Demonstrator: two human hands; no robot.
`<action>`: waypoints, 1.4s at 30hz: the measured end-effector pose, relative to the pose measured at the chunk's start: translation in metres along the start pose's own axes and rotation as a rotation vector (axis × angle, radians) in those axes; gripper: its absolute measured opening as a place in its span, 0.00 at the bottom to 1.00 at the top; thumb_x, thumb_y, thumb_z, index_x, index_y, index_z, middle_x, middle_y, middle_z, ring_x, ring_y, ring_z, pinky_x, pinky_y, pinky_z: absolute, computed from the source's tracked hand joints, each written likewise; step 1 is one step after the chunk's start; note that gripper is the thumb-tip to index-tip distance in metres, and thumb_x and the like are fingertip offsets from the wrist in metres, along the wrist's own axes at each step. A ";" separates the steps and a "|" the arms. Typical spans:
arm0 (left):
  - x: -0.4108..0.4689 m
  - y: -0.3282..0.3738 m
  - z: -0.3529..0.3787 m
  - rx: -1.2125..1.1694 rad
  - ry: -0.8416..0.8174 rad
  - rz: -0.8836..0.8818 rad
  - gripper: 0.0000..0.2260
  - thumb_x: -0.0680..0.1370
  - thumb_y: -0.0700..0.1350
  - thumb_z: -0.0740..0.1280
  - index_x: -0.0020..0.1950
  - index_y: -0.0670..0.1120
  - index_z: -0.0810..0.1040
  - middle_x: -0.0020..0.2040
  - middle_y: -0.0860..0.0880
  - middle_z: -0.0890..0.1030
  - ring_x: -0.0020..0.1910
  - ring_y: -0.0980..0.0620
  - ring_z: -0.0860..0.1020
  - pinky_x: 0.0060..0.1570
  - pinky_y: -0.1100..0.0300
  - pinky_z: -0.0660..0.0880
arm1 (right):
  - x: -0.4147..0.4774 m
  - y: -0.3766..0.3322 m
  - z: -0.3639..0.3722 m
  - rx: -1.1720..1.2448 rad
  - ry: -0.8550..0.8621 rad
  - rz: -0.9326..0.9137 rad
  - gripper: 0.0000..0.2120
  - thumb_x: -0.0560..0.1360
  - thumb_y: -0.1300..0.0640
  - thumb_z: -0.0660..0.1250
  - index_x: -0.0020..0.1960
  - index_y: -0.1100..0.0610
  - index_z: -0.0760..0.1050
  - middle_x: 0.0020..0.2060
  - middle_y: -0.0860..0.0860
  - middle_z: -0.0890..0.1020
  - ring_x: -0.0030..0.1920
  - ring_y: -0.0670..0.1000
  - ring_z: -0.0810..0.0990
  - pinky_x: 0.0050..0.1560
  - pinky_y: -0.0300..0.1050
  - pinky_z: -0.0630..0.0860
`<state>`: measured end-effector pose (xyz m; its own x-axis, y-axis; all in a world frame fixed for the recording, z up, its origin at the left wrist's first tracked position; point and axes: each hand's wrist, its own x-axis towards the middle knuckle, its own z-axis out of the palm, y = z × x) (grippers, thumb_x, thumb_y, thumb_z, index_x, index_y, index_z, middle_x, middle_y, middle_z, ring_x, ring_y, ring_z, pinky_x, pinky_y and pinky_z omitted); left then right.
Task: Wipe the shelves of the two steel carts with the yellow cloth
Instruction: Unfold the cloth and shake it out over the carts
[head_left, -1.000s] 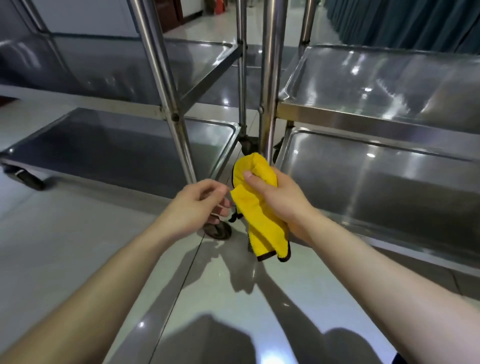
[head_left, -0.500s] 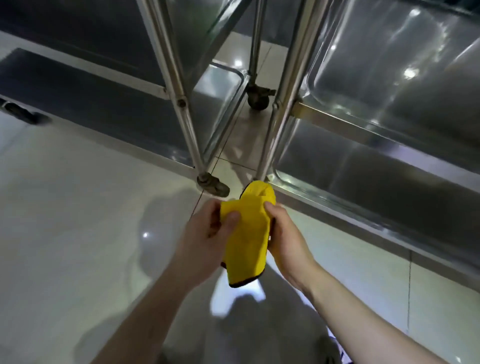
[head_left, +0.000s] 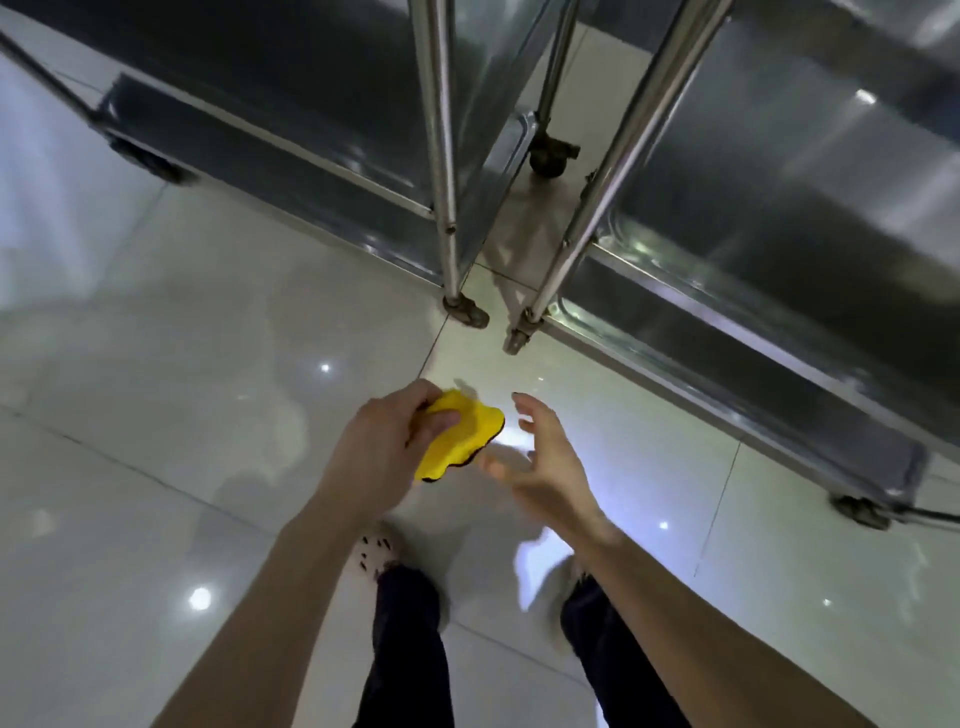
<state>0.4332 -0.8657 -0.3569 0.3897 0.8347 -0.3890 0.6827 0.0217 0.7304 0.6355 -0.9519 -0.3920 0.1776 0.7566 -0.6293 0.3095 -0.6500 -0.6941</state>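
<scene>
Glossy pale floor tiles (head_left: 182, 364) fill the lower view. Above them, short of the carts' near corners, the yellow cloth (head_left: 460, 441) is bunched in the left hand (head_left: 379, 452), whose thumb and fingers pinch its upper part. Just beside it the right hand (head_left: 545, 462) hangs with fingers spread, holding nothing and seemingly clear of the cloth's edge, though blur hampers judgement. Beyond stand the left steel cart (head_left: 291, 114) and the right steel cart (head_left: 779, 234), corner legs close together.

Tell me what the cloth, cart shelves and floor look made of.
The yellow cloth: soft fabric, probably microfibre, matte, dark-bound edge, bunched in the left hand. The cart shelves: polished steel, by the streaky reflections. The floor: likely glazed tile, glossy; thin joint lines, sharp light spots.
</scene>
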 end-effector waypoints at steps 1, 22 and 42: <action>-0.008 0.015 -0.021 0.014 -0.011 0.008 0.13 0.80 0.61 0.64 0.50 0.53 0.78 0.38 0.53 0.79 0.38 0.52 0.77 0.38 0.57 0.70 | -0.010 -0.028 -0.005 -0.032 -0.031 -0.108 0.43 0.75 0.53 0.80 0.83 0.44 0.62 0.77 0.38 0.68 0.75 0.39 0.68 0.70 0.29 0.66; -0.118 0.219 -0.389 -0.110 0.189 0.312 0.04 0.85 0.51 0.71 0.54 0.51 0.83 0.47 0.52 0.84 0.50 0.48 0.83 0.52 0.48 0.79 | -0.173 -0.440 -0.027 0.297 -0.152 -0.204 0.37 0.73 0.22 0.65 0.62 0.53 0.81 0.52 0.52 0.89 0.52 0.54 0.89 0.56 0.58 0.87; -0.097 0.231 -0.573 0.394 0.090 0.213 0.13 0.78 0.47 0.80 0.61 0.49 0.87 0.55 0.51 0.87 0.57 0.48 0.83 0.60 0.46 0.80 | -0.126 -0.514 -0.128 -0.487 0.110 -0.628 0.19 0.70 0.37 0.80 0.41 0.51 0.79 0.34 0.45 0.78 0.36 0.45 0.77 0.35 0.41 0.67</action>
<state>0.1988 -0.6268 0.1712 0.5039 0.8426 -0.1901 0.7827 -0.3523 0.5131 0.5733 -0.7040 0.0891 -0.0819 0.9898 -0.1163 0.7507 -0.0155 -0.6604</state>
